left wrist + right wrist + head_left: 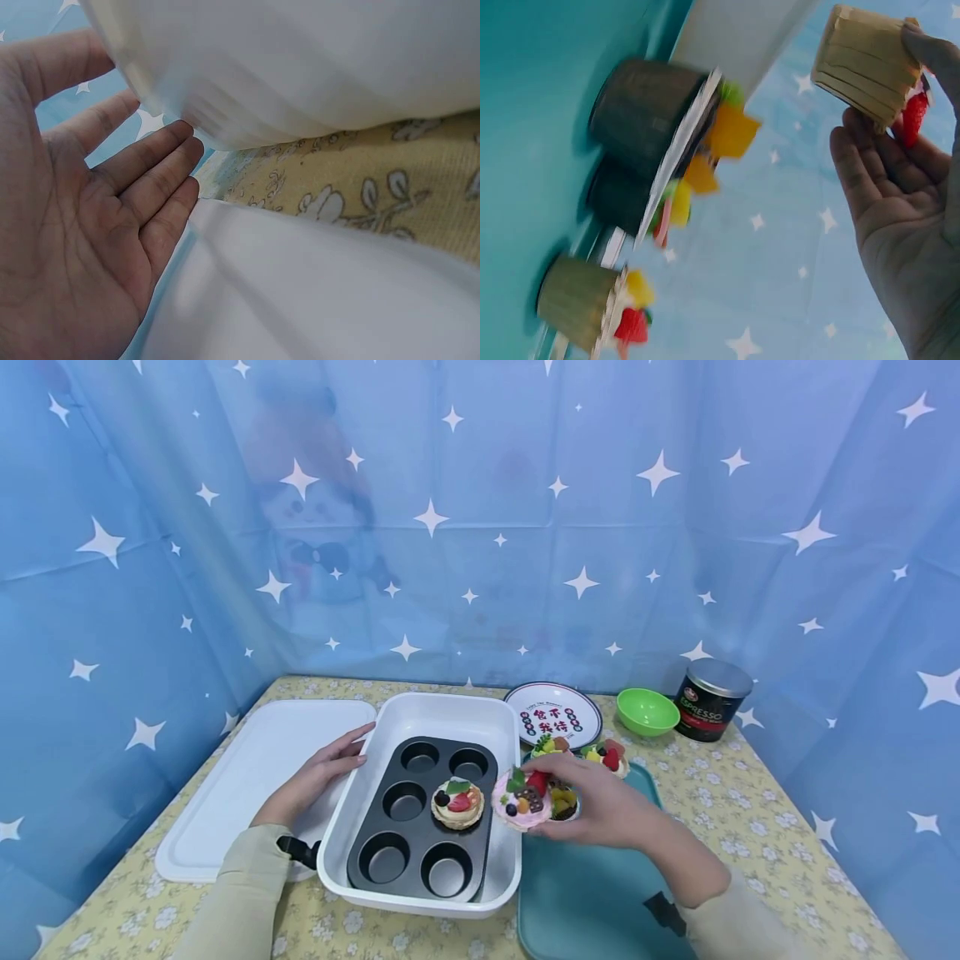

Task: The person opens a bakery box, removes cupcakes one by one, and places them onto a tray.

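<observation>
My right hand (600, 802) pinches a cupcake (517, 810) with pink topping, berries and a leaf, held near the right rim of a white bin (420, 903). Its pale ridged side shows in the right wrist view. Inside the bin lies a dark muffin tin (418, 835); a cream-topped fruit cupcake (457, 807) sits in its right middle cup. My left hand (326, 777) has its fingers extended, fingertips right at the bin's left side. On a teal tray (585, 893) stand more fruit cupcakes, two in dark cups (641, 105) and one in a pale cup (577, 300).
A white lid (232, 785) lies left of the bin, under my left arm. Behind the tray are a printed plate (551, 697), a green bowl (647, 712) and an espresso can (708, 702). A star-patterned blue curtain (480, 527) surrounds the flowered tablecloth (780, 852).
</observation>
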`<state>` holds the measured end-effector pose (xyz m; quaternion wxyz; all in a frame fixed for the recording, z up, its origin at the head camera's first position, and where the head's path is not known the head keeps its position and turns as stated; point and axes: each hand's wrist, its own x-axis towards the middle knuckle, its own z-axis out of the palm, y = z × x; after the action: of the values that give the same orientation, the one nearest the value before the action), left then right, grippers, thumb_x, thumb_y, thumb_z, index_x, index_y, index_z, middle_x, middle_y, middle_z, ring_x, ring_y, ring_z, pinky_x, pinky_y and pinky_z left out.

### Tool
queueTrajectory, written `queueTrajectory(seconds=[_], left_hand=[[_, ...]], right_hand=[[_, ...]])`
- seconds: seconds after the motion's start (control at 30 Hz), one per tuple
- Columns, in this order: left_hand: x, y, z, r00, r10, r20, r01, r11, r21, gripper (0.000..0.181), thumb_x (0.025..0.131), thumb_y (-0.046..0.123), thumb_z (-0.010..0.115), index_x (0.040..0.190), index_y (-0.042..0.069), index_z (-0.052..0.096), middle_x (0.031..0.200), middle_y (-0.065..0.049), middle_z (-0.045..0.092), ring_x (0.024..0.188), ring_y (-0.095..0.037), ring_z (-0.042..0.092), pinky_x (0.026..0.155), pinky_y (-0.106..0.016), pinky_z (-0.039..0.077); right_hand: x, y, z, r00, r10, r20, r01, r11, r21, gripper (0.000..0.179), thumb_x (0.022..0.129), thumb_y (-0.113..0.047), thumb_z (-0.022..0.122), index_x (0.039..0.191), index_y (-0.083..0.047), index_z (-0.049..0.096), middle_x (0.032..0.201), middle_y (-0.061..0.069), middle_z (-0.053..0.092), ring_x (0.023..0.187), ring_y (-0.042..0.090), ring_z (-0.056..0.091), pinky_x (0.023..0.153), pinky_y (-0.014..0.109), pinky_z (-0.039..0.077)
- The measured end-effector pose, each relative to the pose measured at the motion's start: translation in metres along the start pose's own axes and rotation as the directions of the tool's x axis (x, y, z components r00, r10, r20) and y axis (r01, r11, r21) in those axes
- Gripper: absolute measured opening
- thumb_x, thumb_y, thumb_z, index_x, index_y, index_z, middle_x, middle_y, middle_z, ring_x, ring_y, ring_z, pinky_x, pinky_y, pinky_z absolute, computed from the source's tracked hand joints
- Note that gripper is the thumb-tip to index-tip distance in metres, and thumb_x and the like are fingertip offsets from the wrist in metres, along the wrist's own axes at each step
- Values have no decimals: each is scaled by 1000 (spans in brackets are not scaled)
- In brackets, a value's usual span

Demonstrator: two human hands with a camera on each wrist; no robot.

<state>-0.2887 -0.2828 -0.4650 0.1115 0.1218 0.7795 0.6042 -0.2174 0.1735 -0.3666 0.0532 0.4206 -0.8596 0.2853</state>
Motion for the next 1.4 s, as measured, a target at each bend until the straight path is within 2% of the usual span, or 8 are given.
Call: queueTrajectory(seconds=[0.13,0.3,0.4,0.57,0.83,0.93,1.27,1.4], left_hand=[[0,0,0,1000,1,0,-1,1000,-9,61,102,36,58,158,38,32,164,-5,26,151,-31,23,116,-59,24],[0,1,0,1000,0,-2,0,1000,-6,61,102,35,58,158,38,32,164,-5,27,151,-30,24,116,-58,25],[-1,2,0,1000,-9,-7,9,1000,-2,61,102,36,59,157,38,33,164,-5,27,151,-30,23,117,-58,25],[0,1,0,1000,-10,-8,10,1000,-2,61,102,36,58,157,39,33,164,-5,27,151,-30,23,117,-58,24],[0,0,0,1000,-4,-7,4,1000,-7,60,102,37,58,157,39,34,164,-4,27,151,-30,23,116,-59,24],[-1,0,0,1000,-9,-16,9,1000,-1,59,102,37,58,156,40,34,164,-3,27,152,-30,21,117,-60,23],[-2,1,1,1000,-22,-21,22,1000,0,60,102,38,57,157,40,33,165,-3,26,152,-31,20,117,-61,22],[-3,1,2,998,-52,-28,52,999,0,59,102,41,57,155,45,34,164,0,27,152,-30,21,116,-61,22]], right_hand=[[-9,10,-11,997,62,-42,-62,998,-7,66,81,-47,83,137,-26,58,129,-10,61,115,12,63,92,40,56],[-18,27,-19,996,33,-78,-32,999,10,68,80,-32,88,140,-21,56,127,-7,62,112,14,64,90,37,56],[-23,36,-23,995,19,-96,-18,1000,2,66,81,-29,88,138,-19,57,125,-6,63,110,16,66,89,38,57],[-33,47,-28,990,44,-130,-49,998,-35,66,78,-30,89,136,-18,59,118,-6,66,103,14,68,86,41,58],[-49,62,-32,977,141,-161,-148,988,-35,68,77,-31,90,137,-18,59,129,2,64,107,19,68,90,45,56],[-53,68,-32,975,145,-170,-151,988,-24,68,77,-29,90,137,-17,59,132,6,63,109,23,68,90,46,56],[-62,82,-35,973,141,-184,-150,988,-40,74,77,-26,91,142,-14,57,138,0,60,116,12,62,90,41,56],[-65,87,-36,972,160,-170,-168,985,-33,73,78,-29,89,142,-13,58,140,1,60,116,12,62,90,36,56]])
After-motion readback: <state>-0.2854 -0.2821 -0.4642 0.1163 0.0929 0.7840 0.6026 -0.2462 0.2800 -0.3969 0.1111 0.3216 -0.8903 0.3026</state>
